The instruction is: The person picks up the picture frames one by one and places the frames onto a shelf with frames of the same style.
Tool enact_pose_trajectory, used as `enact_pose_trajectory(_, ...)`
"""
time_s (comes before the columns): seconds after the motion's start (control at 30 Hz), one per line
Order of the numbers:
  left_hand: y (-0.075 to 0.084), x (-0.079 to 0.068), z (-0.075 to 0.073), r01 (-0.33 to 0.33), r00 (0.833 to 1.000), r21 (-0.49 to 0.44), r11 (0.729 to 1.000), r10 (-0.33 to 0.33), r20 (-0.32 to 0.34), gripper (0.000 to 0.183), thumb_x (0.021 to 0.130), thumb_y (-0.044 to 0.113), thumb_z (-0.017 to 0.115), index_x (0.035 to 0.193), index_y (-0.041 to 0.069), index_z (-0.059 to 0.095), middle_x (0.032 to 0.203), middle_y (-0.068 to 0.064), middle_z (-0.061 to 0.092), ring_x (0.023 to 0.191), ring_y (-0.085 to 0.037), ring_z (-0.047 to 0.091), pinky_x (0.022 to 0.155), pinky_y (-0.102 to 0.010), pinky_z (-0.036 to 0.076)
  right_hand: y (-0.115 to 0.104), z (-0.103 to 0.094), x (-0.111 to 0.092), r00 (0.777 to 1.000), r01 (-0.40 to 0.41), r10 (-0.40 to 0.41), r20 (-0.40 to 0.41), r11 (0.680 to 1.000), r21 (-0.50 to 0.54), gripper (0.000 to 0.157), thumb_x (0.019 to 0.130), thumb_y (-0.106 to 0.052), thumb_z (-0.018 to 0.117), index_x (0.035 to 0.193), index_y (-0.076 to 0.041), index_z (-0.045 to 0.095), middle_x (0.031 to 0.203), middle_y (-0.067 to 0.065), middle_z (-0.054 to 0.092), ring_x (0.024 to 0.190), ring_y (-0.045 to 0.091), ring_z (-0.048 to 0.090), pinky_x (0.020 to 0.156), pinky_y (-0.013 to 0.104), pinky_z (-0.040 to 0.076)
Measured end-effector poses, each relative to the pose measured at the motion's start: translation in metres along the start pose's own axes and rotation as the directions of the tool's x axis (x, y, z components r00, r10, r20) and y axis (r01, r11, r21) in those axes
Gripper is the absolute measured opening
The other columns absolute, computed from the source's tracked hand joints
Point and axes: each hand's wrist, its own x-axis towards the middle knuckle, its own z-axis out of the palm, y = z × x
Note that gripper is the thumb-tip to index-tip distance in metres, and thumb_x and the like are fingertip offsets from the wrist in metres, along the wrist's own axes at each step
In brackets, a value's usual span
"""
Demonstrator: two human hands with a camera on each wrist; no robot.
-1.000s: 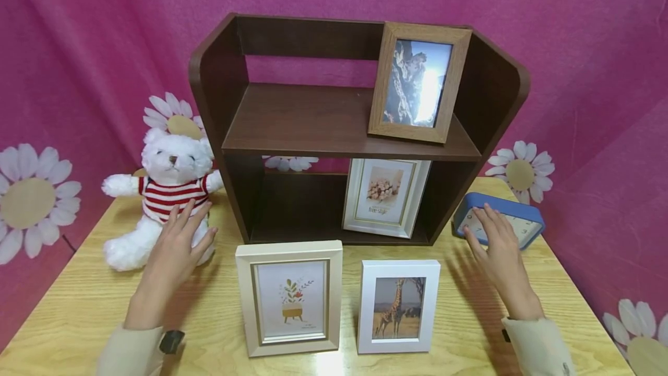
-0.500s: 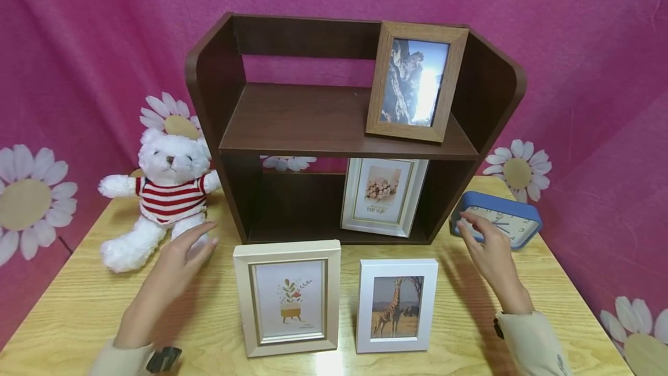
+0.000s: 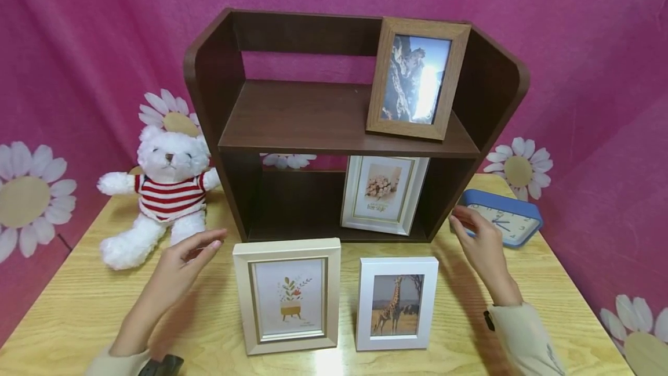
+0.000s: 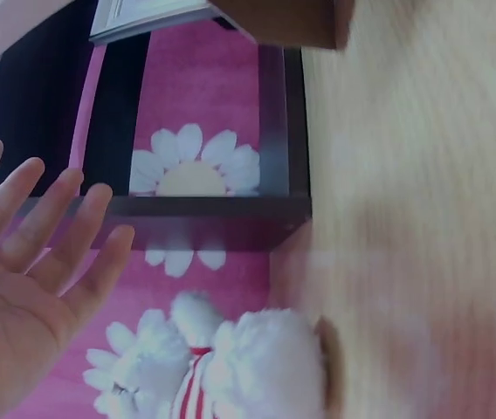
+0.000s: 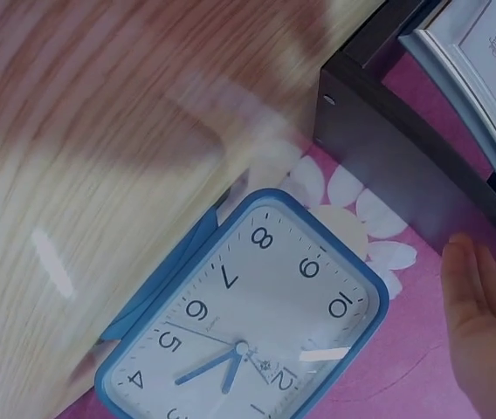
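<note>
In the head view my left hand (image 3: 180,266) hovers over the table between the white teddy bear (image 3: 171,184) and the cream picture frame (image 3: 287,341). It holds nothing; the left wrist view shows its fingers spread and loosely straight. My right hand (image 3: 482,245) is held just left of and in front of the blue clock (image 3: 514,222), fingers relaxed around nothing. The white giraffe picture frame (image 3: 365,306) stands upright between the hands, right of the cream one. Behind them is a dark brown two-tier shelf (image 3: 297,118).
A wooden-edged picture frame (image 3: 412,129) leans on the upper tier at the right. A silver-white frame (image 3: 378,226) stands on the lower tier. Everything rests on a light wooden table (image 3: 78,312); a pink flowered cloth (image 3: 584,74) hangs behind.
My left hand has drawn away from in front of the bear, to the right and nearer the cream frame. My right hand has shifted left, uncovering more of the clock.
</note>
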Motion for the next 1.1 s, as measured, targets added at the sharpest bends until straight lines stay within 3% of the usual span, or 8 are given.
enact_pose_trajectory(0.2, -0.006, -0.009, 0.009, -0.084, 0.995, -0.253, 0.964, 0.093, 0.026, 0.025, 0.099, 0.0, 0.045, 0.116, -0.013, 0.059, 0.104, 0.019, 0.065, 0.097, 0.004, 0.06, 0.084, -0.012, 0.049, -0.005, 0.006, 0.004, 0.998, -0.044, 0.045, -0.032, 0.998, 0.049, 0.019, 0.088, -0.002, 0.066, 0.104, 0.009, 0.065, 0.097, 0.023, 0.069, 0.081, -0.024, 0.047, 0.072, -0.002, 0.041)
enact_pose_trajectory(0.37, -0.011, -0.019, 0.016, -0.133, 0.983, -0.43, 0.893, 0.175, 0.061, 0.041, 0.101, -0.004, 0.032, 0.117, 0.018, 0.063, 0.106, 0.014, 0.067, 0.097, -0.001, 0.063, 0.083, -0.017, 0.052, -0.008, 0.011, 0.005, 0.992, -0.101, 0.109, -0.058, 0.987, 0.122, 0.021, 0.086, -0.002, 0.068, 0.103, 0.01, 0.064, 0.096, 0.025, 0.068, 0.078, -0.022, 0.052, 0.07, 0.0, 0.044)
enact_pose_trajectory(0.43, -0.011, -0.022, 0.017, -0.125, 0.981, -0.452, 0.883, 0.178, 0.075, 0.048, 0.101, -0.005, 0.032, 0.115, 0.03, 0.061, 0.106, 0.013, 0.067, 0.097, -0.001, 0.063, 0.082, -0.017, 0.053, -0.008, 0.014, 0.005, 0.987, -0.138, 0.148, -0.064, 0.98, 0.144, 0.023, 0.085, -0.003, 0.069, 0.103, 0.01, 0.064, 0.096, 0.025, 0.068, 0.077, -0.021, 0.053, 0.07, 0.0, 0.044)
enact_pose_trajectory(0.53, -0.01, -0.027, 0.019, -0.092, 0.984, -0.454, 0.886, 0.152, 0.096, 0.048, 0.098, -0.007, 0.037, 0.115, 0.031, 0.062, 0.105, 0.014, 0.067, 0.095, -0.001, 0.063, 0.082, -0.016, 0.052, -0.008, 0.017, 0.005, 0.977, -0.184, 0.201, -0.075, 0.965, 0.187, 0.023, 0.084, -0.003, 0.07, 0.102, 0.01, 0.063, 0.096, 0.025, 0.067, 0.076, -0.018, 0.054, 0.07, 0.002, 0.046)
enact_pose_trajectory(0.73, -0.011, -0.038, 0.028, -0.039, 0.996, -0.446, 0.894, 0.073, 0.059, 0.037, 0.09, -0.011, 0.054, 0.112, 0.016, 0.067, 0.107, 0.013, 0.066, 0.094, -0.001, 0.063, 0.081, -0.014, 0.051, -0.006, 0.021, 0.006, 0.964, -0.202, 0.236, -0.122, 0.95, 0.24, 0.021, 0.081, -0.002, 0.074, 0.096, 0.008, 0.064, 0.085, -0.003, 0.063, 0.075, -0.011, 0.057, 0.069, 0.003, 0.048)
enact_pose_trajectory(0.83, -0.013, -0.042, 0.034, -0.032, 0.998, -0.484, 0.875, 0.051, 0.026, 0.033, 0.087, -0.013, 0.057, 0.111, 0.008, 0.067, 0.106, 0.01, 0.067, 0.094, -0.003, 0.063, 0.08, -0.015, 0.052, -0.005, 0.022, 0.006, 0.961, -0.201, 0.24, -0.138, 0.948, 0.248, 0.02, 0.081, -0.001, 0.074, 0.095, 0.009, 0.064, 0.081, -0.018, 0.058, 0.076, -0.01, 0.057, 0.069, 0.004, 0.048)
enact_pose_trajectory(0.97, -0.013, -0.047, 0.039, 0.011, 1.0, -0.517, 0.856, 0.004, 0.029, 0.035, 0.085, -0.012, 0.06, 0.11, 0.011, 0.068, 0.104, 0.009, 0.068, 0.093, -0.003, 0.064, 0.078, -0.016, 0.053, -0.003, 0.022, 0.006, 0.96, -0.203, 0.243, -0.137, 0.946, 0.251, 0.02, 0.082, -0.001, 0.072, 0.096, 0.01, 0.063, 0.08, -0.024, 0.057, 0.078, -0.009, 0.057, 0.07, 0.004, 0.048)
enact_pose_trajectory(1.1, -0.01, -0.049, 0.043, -0.01, 0.998, -0.526, 0.85, 0.043, 0.052, 0.043, 0.082, -0.015, 0.061, 0.112, 0.016, 0.066, 0.103, 0.01, 0.067, 0.093, -0.003, 0.063, 0.077, -0.017, 0.054, -0.003, 0.022, 0.006, 0.96, -0.205, 0.244, -0.137, 0.947, 0.247, 0.021, 0.082, -0.001, 0.072, 0.097, 0.01, 0.063, 0.08, -0.025, 0.056, 0.078, -0.01, 0.057, 0.069, 0.003, 0.048)
